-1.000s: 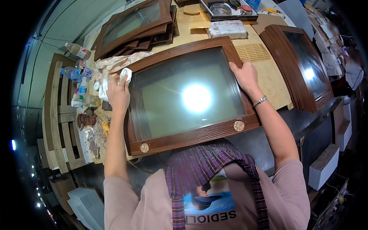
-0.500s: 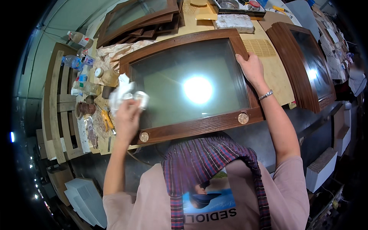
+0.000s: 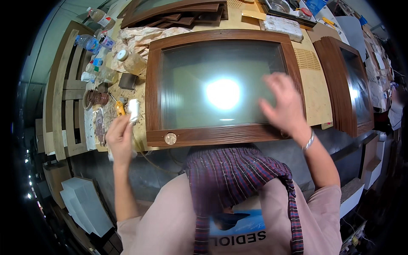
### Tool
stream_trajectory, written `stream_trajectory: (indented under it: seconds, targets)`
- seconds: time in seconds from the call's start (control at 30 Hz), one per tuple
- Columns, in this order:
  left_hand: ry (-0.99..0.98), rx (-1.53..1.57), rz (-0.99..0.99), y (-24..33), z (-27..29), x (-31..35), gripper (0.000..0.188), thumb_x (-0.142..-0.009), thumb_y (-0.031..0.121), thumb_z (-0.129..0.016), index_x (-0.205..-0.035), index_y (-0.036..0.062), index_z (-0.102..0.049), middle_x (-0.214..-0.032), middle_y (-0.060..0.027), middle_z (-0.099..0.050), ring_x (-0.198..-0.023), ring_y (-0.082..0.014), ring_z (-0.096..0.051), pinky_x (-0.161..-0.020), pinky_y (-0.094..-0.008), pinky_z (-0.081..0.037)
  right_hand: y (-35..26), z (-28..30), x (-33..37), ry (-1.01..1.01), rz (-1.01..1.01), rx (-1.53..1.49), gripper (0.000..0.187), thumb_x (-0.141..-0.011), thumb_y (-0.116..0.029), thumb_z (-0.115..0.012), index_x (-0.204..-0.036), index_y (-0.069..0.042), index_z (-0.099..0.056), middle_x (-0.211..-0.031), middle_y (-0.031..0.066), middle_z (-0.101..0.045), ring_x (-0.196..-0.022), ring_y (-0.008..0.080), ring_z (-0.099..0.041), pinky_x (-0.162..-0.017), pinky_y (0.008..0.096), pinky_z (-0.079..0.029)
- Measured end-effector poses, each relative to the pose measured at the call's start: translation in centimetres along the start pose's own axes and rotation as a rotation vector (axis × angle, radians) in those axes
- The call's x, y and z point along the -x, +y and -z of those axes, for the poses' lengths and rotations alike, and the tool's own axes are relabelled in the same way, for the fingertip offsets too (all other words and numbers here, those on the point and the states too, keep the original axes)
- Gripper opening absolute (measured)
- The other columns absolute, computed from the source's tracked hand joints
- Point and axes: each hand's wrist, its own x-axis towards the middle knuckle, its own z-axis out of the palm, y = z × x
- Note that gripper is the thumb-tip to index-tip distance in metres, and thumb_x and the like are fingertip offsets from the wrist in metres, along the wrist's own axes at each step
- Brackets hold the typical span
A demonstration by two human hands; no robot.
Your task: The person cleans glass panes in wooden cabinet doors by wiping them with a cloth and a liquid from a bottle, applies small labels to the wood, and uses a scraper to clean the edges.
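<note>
A brown wooden frame with a glass pane, a cabinet door by its look [image 3: 225,135], lies on the worktable before me. Its glass [image 3: 191,76] mirrors a bright lamp. Off the door's left side, my left hand [image 3: 120,136] is closed on a white wiping cloth [image 3: 134,111], part of it hidden by the fingers. My right hand [image 3: 282,102] hovers over the right part of the glass, fingers spread and slightly blurred, holding nothing. A round light disc [image 3: 170,138] sits on the lower left corner of the frame; another at the lower right is mostly covered by my hand.
Stacked doors stand at the right [image 3: 340,85] and lie at the far left [image 3: 182,15]. A crumpled cloth [image 3: 140,40], a capped jar [image 3: 132,63], a dark block [image 3: 127,81], a yellow-handled tool [image 3: 120,108] and several bottles [image 3: 88,43] crowd the table's left side.
My left hand has drawn back from the door's left edge with the cloth. My right hand has let go of the right edge and moved over the glass. The door sits straighter.
</note>
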Motion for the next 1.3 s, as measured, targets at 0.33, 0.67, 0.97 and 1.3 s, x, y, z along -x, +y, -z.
stream_trajectory:
  seconds: [0.33, 0.67, 0.97, 1.3]
  targets:
    - [-0.099, -0.241, -0.451, 1.6, -7.9, -7.1, 0.038, -0.079, 0.003, -0.058, -0.116, 0.0039, -0.066, -0.121, -0.0152, -0.064, -0.109, -0.0351, -0.058, -0.095, -0.0431, -0.045, -5.6, -4.0, 7.0, -0.058, 0.257, 0.170, 0.053, -0.066, -0.015, -0.073, -0.117, -0.006, -0.063, -0.102, 0.0096, -0.057, -0.090, 0.0269, -0.058, -0.079, 0.0388, -0.048]
    - [-0.289, 0.154, -0.653, 9.0, -9.9, -7.6, 0.041, -0.082, -0.002, -0.064, -0.122, 0.0068, -0.067, -0.121, -0.0123, -0.066, -0.101, -0.0294, -0.062, -0.089, -0.0393, -0.049, -6.1, -4.5, 8.7, 0.114, 0.242, 0.282, 0.021, -0.077, -0.018, -0.061, -0.096, -0.010, -0.064, -0.088, 0.0032, -0.056, -0.080, 0.0176, -0.057, -0.069, 0.0297, -0.045]
    - [-0.296, -0.042, -0.953, 19.7, -25.4, -14.0, 0.051, -0.089, 0.027, -0.066, -0.138, 0.0163, -0.055, -0.148, -0.0064, -0.048, -0.126, -0.0281, -0.048, -0.106, -0.0489, -0.035, -6.4, -4.2, 8.9, 0.136, 0.267, 0.318, 0.018, -0.079, -0.019, -0.058, -0.095, -0.010, -0.061, -0.090, 0.0029, -0.055, -0.082, 0.0168, -0.055, -0.069, 0.0291, -0.043]
    - [-0.259, -0.093, -0.873, 10.4, -20.7, -18.4, 0.048, -0.084, 0.000, -0.062, -0.130, 0.0108, -0.062, -0.137, -0.0045, -0.059, -0.116, -0.0302, -0.056, -0.099, -0.0363, -0.047, -6.1, -4.8, 9.0, 0.178, 0.226, 0.305, 0.014, -0.079, -0.019, -0.059, -0.091, -0.013, -0.058, -0.085, 0.0007, -0.051, -0.081, 0.0157, -0.054, -0.068, 0.0279, -0.043]
